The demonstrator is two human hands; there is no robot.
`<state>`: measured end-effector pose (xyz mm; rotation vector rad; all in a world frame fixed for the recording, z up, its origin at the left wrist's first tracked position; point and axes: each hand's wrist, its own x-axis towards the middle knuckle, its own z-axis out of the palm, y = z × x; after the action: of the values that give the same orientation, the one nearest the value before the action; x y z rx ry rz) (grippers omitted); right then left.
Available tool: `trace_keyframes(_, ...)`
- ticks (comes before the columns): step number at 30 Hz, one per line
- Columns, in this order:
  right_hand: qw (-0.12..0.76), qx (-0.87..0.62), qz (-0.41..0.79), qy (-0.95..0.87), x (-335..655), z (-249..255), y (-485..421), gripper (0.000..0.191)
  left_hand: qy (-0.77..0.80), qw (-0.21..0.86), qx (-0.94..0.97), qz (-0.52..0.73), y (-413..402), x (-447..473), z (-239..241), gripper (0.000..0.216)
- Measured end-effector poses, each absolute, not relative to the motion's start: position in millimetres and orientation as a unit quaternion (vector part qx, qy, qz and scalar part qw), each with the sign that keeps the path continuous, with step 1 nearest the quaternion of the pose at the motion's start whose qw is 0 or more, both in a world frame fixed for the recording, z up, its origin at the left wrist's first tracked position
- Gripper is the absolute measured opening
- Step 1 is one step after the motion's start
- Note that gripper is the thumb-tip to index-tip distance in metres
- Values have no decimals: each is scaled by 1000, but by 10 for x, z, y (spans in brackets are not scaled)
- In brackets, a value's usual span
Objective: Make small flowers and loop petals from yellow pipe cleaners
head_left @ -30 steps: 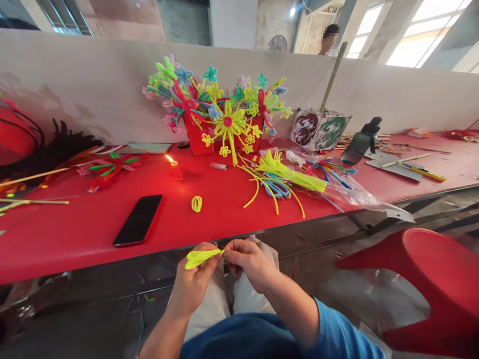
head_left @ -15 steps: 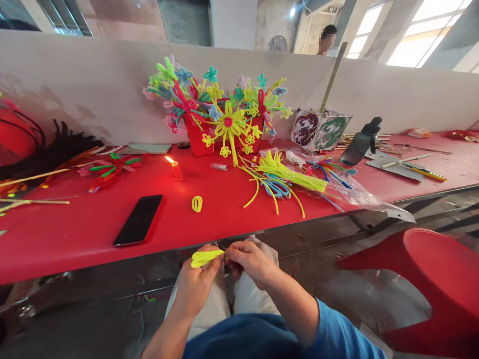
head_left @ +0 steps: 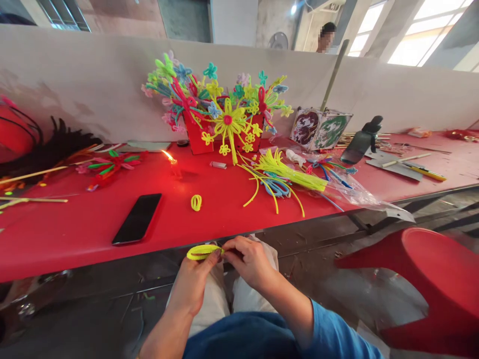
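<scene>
Above my lap, my left hand (head_left: 193, 279) pinches a looped yellow pipe cleaner (head_left: 200, 252) between thumb and fingers, the loops pointing left. Fingers of my right hand (head_left: 247, 260) are closed on the gathered right end of the same piece; the fingertips partly cover that end. On the table beyond lies a small bundle of yellow loops (head_left: 196, 203). Farther right, a bunch of straight yellow pipe cleaners (head_left: 295, 172) rests partly on plastic wrapping, over blue-handled scissors (head_left: 276, 186). At the back, a large yellow pipe-cleaner flower (head_left: 228, 120) stands before many colourful ones.
A lit candle (head_left: 172, 167) burns on the red table (head_left: 90, 219), behind a phone (head_left: 137, 219). A dark bottle (head_left: 359, 142) and a yellow utility knife (head_left: 426, 172) are at the right. A red stool (head_left: 430, 269) stands on the floor. A person (head_left: 327, 37) is beyond the partition.
The yellow loops in my left hand have tipped and now show a wider, more open oval. My right hand has shifted slightly, still pinching the end. The candle flame leans more.
</scene>
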<state>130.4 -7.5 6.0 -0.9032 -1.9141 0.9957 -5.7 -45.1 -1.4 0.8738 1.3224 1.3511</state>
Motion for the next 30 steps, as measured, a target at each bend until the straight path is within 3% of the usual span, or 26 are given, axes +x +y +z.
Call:
trace_keyframes(3, 385, -365, 427, -732, 1275, 85, -84, 11, 547, 497, 369, 564, -462, -32, 20, 13)
trace_keyframes(8, 374, -369, 715, -461, 1157, 50, -136, 15, 554, 480, 384, 562, -487, 14, 72, 8)
trace_keyframes(11, 346, -349, 786, -374, 1131, 26, -150, 19, 566, 473, 397, 546, -487, 3, 60, 8)
trace_keyframes(18, 382, -376, 620, -574, 1178, -109, -98, 9, 559, 516, 350, 547, -470, -33, -8, 14)
trace_keyframes(22, 344, -385, 643, -566, 1212, -136, -72, 13, 552, 547, 334, 533, -466, -40, 17, 14)
trace_keyframes(30, 320, -413, 649, -552, 1230, -85, -94, 10, 511, 538, 157, 652, -418, -112, 10, 15)
